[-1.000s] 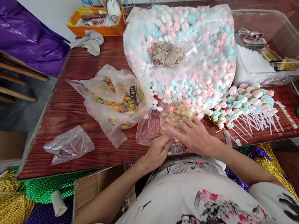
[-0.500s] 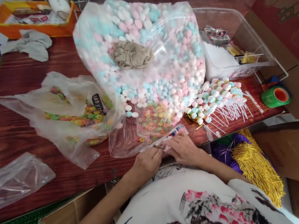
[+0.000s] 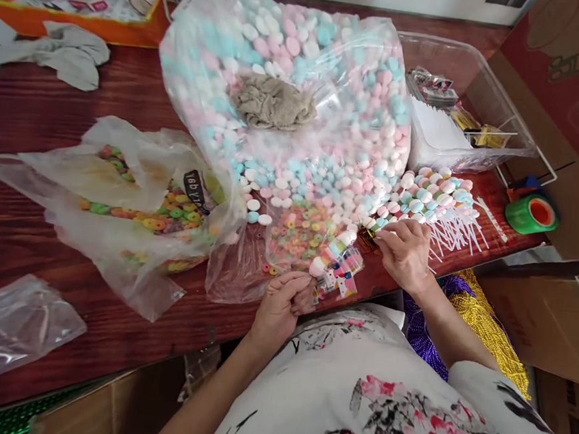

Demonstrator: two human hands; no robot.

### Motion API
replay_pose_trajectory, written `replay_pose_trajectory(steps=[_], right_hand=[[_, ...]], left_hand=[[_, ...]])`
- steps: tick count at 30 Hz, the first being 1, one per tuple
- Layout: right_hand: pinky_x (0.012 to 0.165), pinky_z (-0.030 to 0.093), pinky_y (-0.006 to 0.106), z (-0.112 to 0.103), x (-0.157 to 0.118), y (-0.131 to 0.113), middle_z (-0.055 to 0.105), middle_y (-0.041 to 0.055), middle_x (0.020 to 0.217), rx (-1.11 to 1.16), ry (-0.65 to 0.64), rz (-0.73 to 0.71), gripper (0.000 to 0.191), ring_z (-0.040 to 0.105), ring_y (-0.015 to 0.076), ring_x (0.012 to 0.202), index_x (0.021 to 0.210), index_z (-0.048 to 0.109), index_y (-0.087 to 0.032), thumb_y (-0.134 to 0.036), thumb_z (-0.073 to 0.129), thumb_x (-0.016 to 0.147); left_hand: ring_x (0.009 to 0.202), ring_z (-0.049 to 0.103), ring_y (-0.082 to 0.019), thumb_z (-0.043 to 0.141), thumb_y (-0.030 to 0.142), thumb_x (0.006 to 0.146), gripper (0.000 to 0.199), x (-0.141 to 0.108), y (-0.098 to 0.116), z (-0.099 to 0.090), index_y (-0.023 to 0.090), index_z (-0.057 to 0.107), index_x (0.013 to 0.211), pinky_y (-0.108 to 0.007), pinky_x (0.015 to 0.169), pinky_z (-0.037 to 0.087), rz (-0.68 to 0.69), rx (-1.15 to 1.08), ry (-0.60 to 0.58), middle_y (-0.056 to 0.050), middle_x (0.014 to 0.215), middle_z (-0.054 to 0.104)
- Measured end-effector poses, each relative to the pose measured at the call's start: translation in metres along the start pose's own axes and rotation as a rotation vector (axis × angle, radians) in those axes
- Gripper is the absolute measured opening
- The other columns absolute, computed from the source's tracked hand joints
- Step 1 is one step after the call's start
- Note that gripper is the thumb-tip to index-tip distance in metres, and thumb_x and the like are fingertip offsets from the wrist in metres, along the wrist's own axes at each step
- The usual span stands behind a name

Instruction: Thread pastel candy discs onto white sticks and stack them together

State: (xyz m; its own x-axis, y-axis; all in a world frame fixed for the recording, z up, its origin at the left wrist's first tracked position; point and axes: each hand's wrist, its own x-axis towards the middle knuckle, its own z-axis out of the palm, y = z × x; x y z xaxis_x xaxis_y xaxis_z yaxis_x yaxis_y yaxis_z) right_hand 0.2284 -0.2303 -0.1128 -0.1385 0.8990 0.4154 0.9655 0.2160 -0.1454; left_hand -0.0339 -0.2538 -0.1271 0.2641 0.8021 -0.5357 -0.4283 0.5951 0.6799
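Closed at the table's front edge, my left hand (image 3: pixel 285 302) grips the near end of a small clear printed bag (image 3: pixel 342 275). Marshmallows in pink, white and blue show at the bag's far end; its stick, if any, is hidden by my fingers. My right hand (image 3: pixel 407 256) is to the right of it, thumb and fingertips pinched at a small bunch of gold twist ties (image 3: pixel 368 238). Just beyond that hand lies a pile of marshmallow skewers (image 3: pixel 429 194) with white sticks pointing toward me.
A large clear bag of marshmallows (image 3: pixel 302 51) fills the middle, a crumpled brown cloth (image 3: pixel 276 102) on top. Left of it lies a bag of coloured candy rings (image 3: pixel 169 214). A clear plastic bin (image 3: pixel 479 162) and green tape roll (image 3: pixel 531 214) are at right.
My right hand has left the printed bag and moved right to the gold twist ties. Marshmallows now show at the bag in my left hand. The view has shifted slightly.
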Motion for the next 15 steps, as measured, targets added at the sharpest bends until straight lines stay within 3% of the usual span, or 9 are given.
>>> replay_pose_trajectory(steps=[2, 5, 8, 11, 15], right_hand=[[0.082, 0.03, 0.041, 0.007, 0.025, -0.012, 0.072, 0.0076, 0.099, -0.069, -0.118, 0.024, 0.024, 0.053, 0.025, 0.097, 0.091, 0.073, -0.022, -0.032, 0.052, 0.095], [0.077, 0.032, 0.039, 0.019, 0.056, -0.023, 0.07, 0.0145, 0.098, -0.178, -0.321, 0.057, 0.031, 0.055, 0.0281, 0.095, 0.086, 0.073, -0.015, -0.033, 0.05, 0.094], [0.071, 0.035, 0.036, 0.027, 0.07, -0.027, 0.071, 0.0163, 0.096, -0.183, -0.432, 0.087, 0.031, 0.059, 0.0272, 0.09, 0.086, 0.073, -0.012, -0.027, 0.047, 0.094], [0.066, 0.038, 0.033, 0.03, 0.07, -0.021, 0.071, 0.0106, 0.089, 0.014, -0.348, 0.168, 0.025, 0.061, 0.0211, 0.078, 0.082, 0.074, -0.017, -0.024, 0.051, 0.089], [0.062, 0.044, 0.028, 0.023, 0.066, -0.006, 0.066, 0.0007, 0.072, 0.677, -0.041, 0.298, 0.008, 0.057, 0.0137, 0.063, 0.076, 0.072, -0.02, -0.026, 0.067, 0.079]], left_hand=[[0.041, 0.025, -0.002, 0.077, 0.023, 0.071, 0.033, -0.001, 0.007, 0.001, 0.016, 0.047, 0.06, -0.017, 0.04, 0.02, 0.022, -0.082, 0.013, 0.009, 0.049, 0.031], [0.041, 0.028, -0.002, 0.078, 0.025, 0.071, 0.028, -0.005, 0.014, -0.002, 0.015, 0.052, 0.069, -0.016, 0.039, 0.022, 0.052, -0.14, 0.042, 0.009, 0.05, 0.036], [0.041, 0.033, -0.003, 0.08, 0.029, 0.071, 0.029, -0.009, 0.014, -0.006, 0.015, 0.056, 0.077, -0.016, 0.039, 0.026, 0.033, -0.153, 0.039, 0.009, 0.052, 0.043], [0.04, 0.035, -0.004, 0.081, 0.032, 0.069, 0.032, -0.01, 0.013, -0.008, 0.015, 0.055, 0.077, -0.017, 0.038, 0.028, 0.0, -0.185, 0.018, 0.008, 0.052, 0.045], [0.04, 0.037, -0.004, 0.08, 0.032, 0.07, 0.03, -0.004, 0.015, -0.009, 0.016, 0.056, 0.077, -0.017, 0.038, 0.029, -0.003, -0.196, -0.01, 0.008, 0.051, 0.047]])
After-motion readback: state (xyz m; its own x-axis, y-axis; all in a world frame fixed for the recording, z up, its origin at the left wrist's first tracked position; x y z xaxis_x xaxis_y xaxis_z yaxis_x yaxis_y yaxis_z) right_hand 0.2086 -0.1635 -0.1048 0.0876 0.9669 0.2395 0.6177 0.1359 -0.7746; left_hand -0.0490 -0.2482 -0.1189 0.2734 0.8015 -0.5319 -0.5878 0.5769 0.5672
